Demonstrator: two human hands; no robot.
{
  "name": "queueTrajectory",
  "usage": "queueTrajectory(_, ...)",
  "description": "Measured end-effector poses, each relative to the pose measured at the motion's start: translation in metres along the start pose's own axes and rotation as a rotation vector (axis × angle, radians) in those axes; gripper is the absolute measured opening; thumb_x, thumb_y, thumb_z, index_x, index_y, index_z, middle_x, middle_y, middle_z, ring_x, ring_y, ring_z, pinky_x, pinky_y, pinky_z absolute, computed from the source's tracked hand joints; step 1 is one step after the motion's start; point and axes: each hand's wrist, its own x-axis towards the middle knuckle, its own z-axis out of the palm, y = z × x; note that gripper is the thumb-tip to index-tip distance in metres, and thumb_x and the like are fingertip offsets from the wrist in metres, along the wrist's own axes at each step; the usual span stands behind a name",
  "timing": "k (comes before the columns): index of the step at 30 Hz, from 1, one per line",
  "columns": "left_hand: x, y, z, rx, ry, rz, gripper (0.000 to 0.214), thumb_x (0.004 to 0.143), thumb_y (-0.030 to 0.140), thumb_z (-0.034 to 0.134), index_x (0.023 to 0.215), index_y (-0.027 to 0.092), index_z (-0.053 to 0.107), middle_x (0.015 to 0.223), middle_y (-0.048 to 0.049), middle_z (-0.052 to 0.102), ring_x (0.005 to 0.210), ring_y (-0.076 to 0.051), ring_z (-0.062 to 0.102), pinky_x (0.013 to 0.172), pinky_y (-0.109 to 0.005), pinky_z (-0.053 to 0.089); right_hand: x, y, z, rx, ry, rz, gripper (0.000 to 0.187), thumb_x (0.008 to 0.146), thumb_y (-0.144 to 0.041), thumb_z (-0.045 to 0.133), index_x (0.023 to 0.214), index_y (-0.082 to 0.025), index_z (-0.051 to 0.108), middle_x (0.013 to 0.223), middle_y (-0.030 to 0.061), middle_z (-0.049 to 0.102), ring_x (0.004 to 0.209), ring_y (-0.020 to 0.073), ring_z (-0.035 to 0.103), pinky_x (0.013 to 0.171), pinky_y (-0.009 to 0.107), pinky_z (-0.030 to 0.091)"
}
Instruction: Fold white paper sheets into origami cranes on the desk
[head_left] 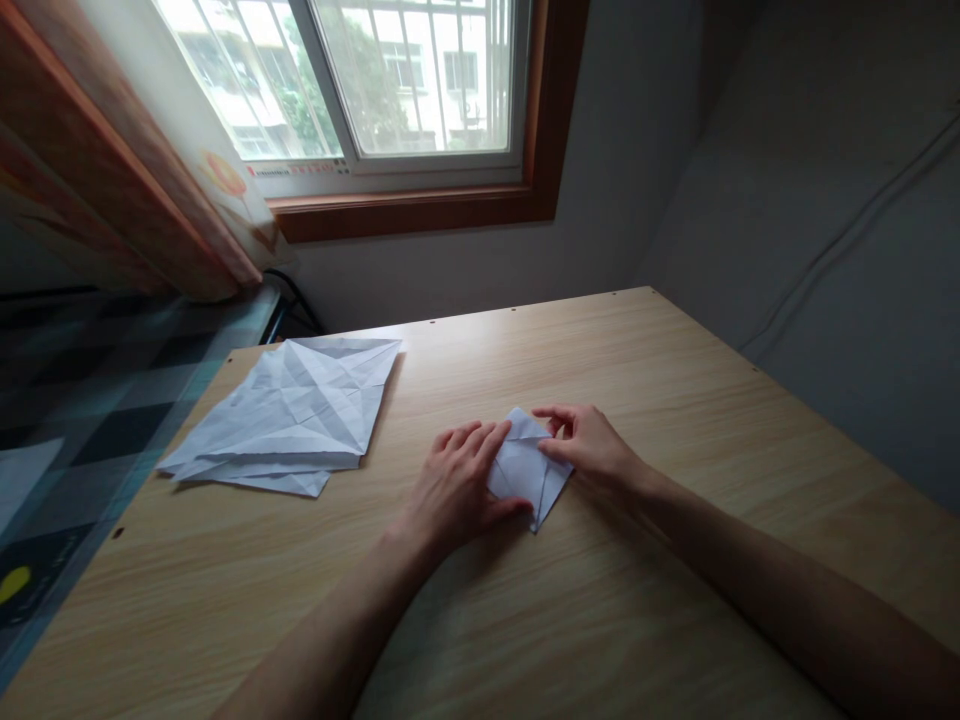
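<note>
A small folded piece of white paper [525, 468] lies on the wooden table [637, 360] in front of me. My left hand [457, 485] rests on its left side, fingers laid flat across the top fold and thumb along the lower edge. My right hand [589, 445] is on the paper's right side, fingertips pressed together on the upper right fold. Both hands touch the paper and pin it against the table.
A stack of creased white paper sheets [289, 415] lies at the table's left rear. A window [375, 80] with a curtain [127, 170] is behind. A checked blanket [90, 400] lies to the left. Grey walls close the right side.
</note>
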Motion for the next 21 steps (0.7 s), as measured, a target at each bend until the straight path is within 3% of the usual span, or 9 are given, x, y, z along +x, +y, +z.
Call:
queueTrajectory(3, 0.0, -0.006, 0.001, -0.146, 0.084, -0.065, 0.088, 0.074, 0.047, 0.071, 0.146, 0.016, 0.032, 0.121, -0.0157, 0.064, 0.112, -0.032, 0.057, 0.096, -0.048, 0.043, -0.004, -0.006, 0.002, 0.082, -0.038, -0.103, 0.032, 0.071, -0.023, 0.066, 0.102, -0.015, 0.073, 0.07, -0.0002, 0.061, 0.058, 0.0115, 0.051, 0.053, 0.024, 0.042)
queueTrajectory(5, 0.0, -0.01, 0.001, -0.313, 0.129, -0.137, 0.074, 0.079, 0.036, 0.067, 0.143, 0.016, 0.038, 0.103, -0.0106, 0.07, 0.094, -0.025, 0.063, 0.085, -0.042, 0.048, -0.007, -0.009, 0.003, 0.079, -0.017, -0.194, 0.027, 0.072, -0.022, 0.066, 0.098, -0.018, 0.073, 0.072, 0.0005, 0.062, 0.063, 0.0132, 0.053, 0.058, 0.026, 0.044)
queueTrajectory(8, 0.001, -0.014, -0.001, -0.611, 0.094, -0.214, 0.033, 0.084, 0.029, 0.06, 0.114, 0.017, 0.065, 0.079, -0.0033, 0.07, 0.068, -0.015, 0.061, 0.064, -0.028, 0.049, -0.008, -0.01, 0.004, 0.045, 0.066, -0.277, 0.023, 0.073, -0.022, 0.067, 0.096, -0.021, 0.072, 0.084, 0.0036, 0.063, 0.077, 0.0169, 0.057, 0.067, 0.029, 0.048)
queueTrajectory(11, 0.002, -0.014, -0.001, -0.812, 0.16, -0.309, 0.017, 0.082, 0.031, 0.064, 0.083, 0.015, 0.071, 0.069, -0.0018, 0.068, 0.06, -0.012, 0.057, 0.054, -0.022, 0.044, -0.007, -0.006, 0.006, 0.158, 0.12, -0.202, 0.044, 0.064, -0.025, 0.077, 0.107, -0.02, 0.066, 0.103, 0.0072, 0.064, 0.088, 0.02, 0.06, 0.072, 0.032, 0.051)
queueTrajectory(13, 0.003, -0.013, 0.002, -0.908, 0.271, -0.393, 0.017, 0.077, 0.032, 0.069, 0.076, 0.015, 0.069, 0.065, -0.001, 0.066, 0.058, -0.011, 0.055, 0.053, -0.022, 0.044, -0.005, -0.002, 0.009, 0.349, 0.022, -0.096, 0.054, 0.059, -0.028, 0.081, 0.109, -0.017, 0.063, 0.1, 0.0073, 0.066, 0.082, 0.0197, 0.064, 0.071, 0.033, 0.053)
queueTrajectory(17, 0.005, -0.013, 0.01, -1.115, 0.416, -0.472, 0.022, 0.071, 0.034, 0.074, 0.069, 0.015, 0.061, 0.063, 0.0, 0.064, 0.058, -0.012, 0.057, 0.055, -0.024, 0.047, -0.007, 0.001, 0.017, 0.61, -0.184, -0.053, 0.039, 0.064, -0.032, 0.079, 0.096, -0.015, 0.065, 0.082, 0.0039, 0.072, 0.078, 0.0208, 0.068, 0.074, 0.036, 0.055)
queueTrajectory(19, 0.005, -0.013, 0.009, -1.109, 0.459, -0.457, 0.023, 0.071, 0.033, 0.074, 0.067, 0.016, 0.059, 0.063, 0.0001, 0.064, 0.059, -0.013, 0.058, 0.058, -0.026, 0.05, -0.009, -0.001, 0.016, 0.537, -0.132, -0.13, 0.03, 0.069, -0.034, 0.076, 0.091, -0.016, 0.068, 0.081, 0.0039, 0.073, 0.079, 0.0216, 0.069, 0.073, 0.036, 0.056)
queueTrajectory(21, 0.004, -0.012, 0.004, -0.998, 0.489, -0.392, 0.018, 0.073, 0.031, 0.073, 0.07, 0.017, 0.061, 0.07, -0.0022, 0.068, 0.067, -0.016, 0.063, 0.066, -0.03, 0.053, -0.011, -0.002, 0.011, 0.338, 0.029, -0.271, 0.019, 0.075, -0.033, 0.072, 0.085, -0.017, 0.072, 0.08, 0.0043, 0.074, 0.077, 0.0212, 0.069, 0.072, 0.035, 0.055)
